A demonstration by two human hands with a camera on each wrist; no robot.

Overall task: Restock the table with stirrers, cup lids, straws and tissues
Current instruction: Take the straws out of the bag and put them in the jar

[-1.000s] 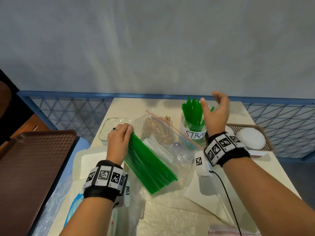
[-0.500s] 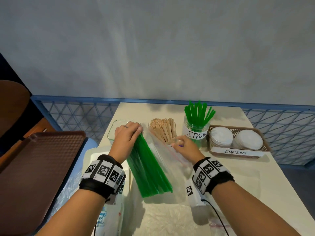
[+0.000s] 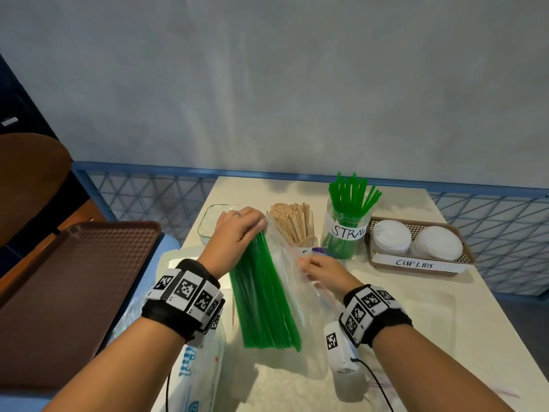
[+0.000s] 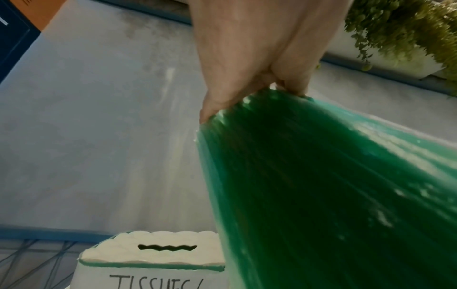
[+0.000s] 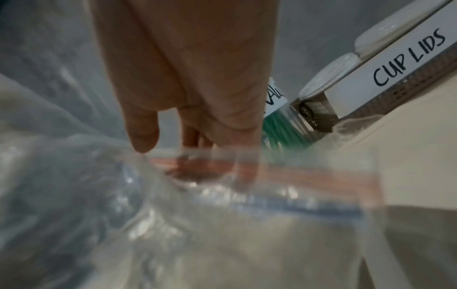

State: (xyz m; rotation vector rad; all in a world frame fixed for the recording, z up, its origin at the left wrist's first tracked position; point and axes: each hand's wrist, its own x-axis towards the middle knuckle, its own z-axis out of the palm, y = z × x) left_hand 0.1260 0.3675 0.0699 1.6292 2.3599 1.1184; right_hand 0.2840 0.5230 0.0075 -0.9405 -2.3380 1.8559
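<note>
Soft even daylight, faint shadows; both wrist views smear with motion blur (head view sharp, edges bowed).

table [image 3: 401,307] | straw jar [image 3: 346,230] | lid basket [image 3: 463,251] (labelled) | tissue box [image 4: 150,266]

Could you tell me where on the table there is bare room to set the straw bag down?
Bare tabletop lies in front of the cup lids basket, right of the right hand. A strip also runs behind the straws jar and stirrers. The left and near side is crowded: the straw bag held by the left hand, plus other plastic packs.
</note>
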